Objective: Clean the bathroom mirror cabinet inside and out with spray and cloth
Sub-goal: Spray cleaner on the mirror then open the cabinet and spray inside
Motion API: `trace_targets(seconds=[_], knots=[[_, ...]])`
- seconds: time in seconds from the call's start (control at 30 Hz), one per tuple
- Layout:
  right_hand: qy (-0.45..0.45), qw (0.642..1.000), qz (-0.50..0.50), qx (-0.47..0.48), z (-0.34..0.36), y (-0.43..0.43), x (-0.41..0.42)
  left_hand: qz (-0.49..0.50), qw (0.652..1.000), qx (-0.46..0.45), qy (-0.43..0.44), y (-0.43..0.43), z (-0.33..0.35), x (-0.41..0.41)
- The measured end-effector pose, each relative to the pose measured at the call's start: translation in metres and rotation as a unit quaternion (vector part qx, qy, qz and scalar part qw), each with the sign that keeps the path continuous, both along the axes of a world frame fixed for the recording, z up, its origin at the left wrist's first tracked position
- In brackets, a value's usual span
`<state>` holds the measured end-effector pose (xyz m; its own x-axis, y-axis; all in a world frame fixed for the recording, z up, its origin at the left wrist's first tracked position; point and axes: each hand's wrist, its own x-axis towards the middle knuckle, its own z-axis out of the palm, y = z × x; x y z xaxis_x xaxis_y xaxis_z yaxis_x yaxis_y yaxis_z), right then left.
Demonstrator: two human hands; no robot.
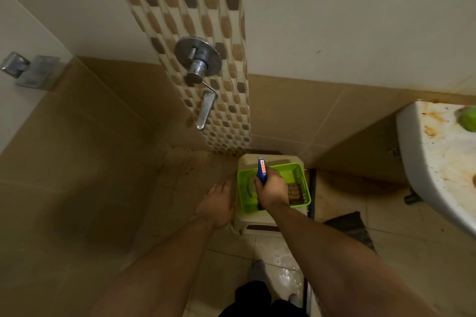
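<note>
A bright green plastic basket [301, 172] rests on a cream plastic stool [260, 225] by the wall. My right hand [271, 189] hovers over the basket, shut on a blue tube-like item [261, 171] with an orange label, which points up and away. A brown patterned object [295, 194] lies in the basket's right side. Left of the basket, my left hand [219, 203] is held flat with its fingers apart and nothing in it. No mirror cabinet, spray bottle or cloth can be made out.
A chrome shower valve with lever [198, 59] and a spout [205, 109] stick out from the mosaic tile strip above the stool. A stained white washbasin [438, 162] juts in at right, carrying a green object [467, 119]. A dark mat [353, 229] lies on the wet floor.
</note>
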<state>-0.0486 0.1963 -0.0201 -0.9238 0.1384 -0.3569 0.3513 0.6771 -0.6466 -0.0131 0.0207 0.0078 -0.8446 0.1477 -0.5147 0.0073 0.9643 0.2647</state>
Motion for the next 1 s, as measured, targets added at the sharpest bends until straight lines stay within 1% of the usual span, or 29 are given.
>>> trace_targets(seconds=[0.17, 0.33, 0.4, 0.53, 0.63, 0.7, 0.73, 0.77, 0.8, 0.93, 1.0], knots=[[0.094, 0.995, 0.001, 0.014, 0.057, 0.040, -0.010, -0.006, 0.999, 0.033, 0.014, 0.045, 0.018, -0.034], [0.210, 0.976, 0.002, 0.050, 0.150, 0.099, -0.027, -0.039, 0.987, 0.112, 0.109, 0.112, 0.065, -0.071], [0.263, 0.964, -0.009, 0.045, 0.194, 0.127, -0.029, -0.056, 0.978, 0.152, 0.134, 0.144, 0.092, -0.086], [0.389, 0.918, -0.059, 0.049, 0.280, 0.183, -0.022, -0.069, 0.952, 0.243, 0.172, 0.212, 0.156, -0.105], [0.457, 0.882, -0.116, 0.017, 0.324, 0.218, -0.015, -0.112, 0.928, 0.292, 0.202, 0.271, 0.206, -0.106], [0.478, 0.863, -0.158, -0.042, 0.348, 0.233, -0.015, -0.166, 0.918, 0.294, 0.208, 0.309, 0.235, -0.101], [0.492, 0.850, -0.173, -0.066, 0.367, 0.247, -0.012, -0.198, 0.912, 0.275, 0.233, 0.333, 0.256, -0.095], [0.499, 0.842, -0.184, -0.086, 0.380, 0.256, -0.011, -0.207, 0.906, 0.272, 0.250, 0.350, 0.270, -0.090], [0.507, 0.835, -0.191, -0.095, 0.394, 0.267, -0.011, -0.215, 0.897, 0.287, 0.257, 0.366, 0.286, -0.087], [0.568, 0.788, -0.218, -0.097, 0.455, 0.324, 0.001, -0.258, 0.861, 0.308, 0.311, 0.419, 0.345, -0.072], [0.592, 0.765, -0.241, -0.076, 0.487, 0.356, 0.011, -0.267, 0.826, 0.328, 0.371, 0.433, 0.373, -0.073]])
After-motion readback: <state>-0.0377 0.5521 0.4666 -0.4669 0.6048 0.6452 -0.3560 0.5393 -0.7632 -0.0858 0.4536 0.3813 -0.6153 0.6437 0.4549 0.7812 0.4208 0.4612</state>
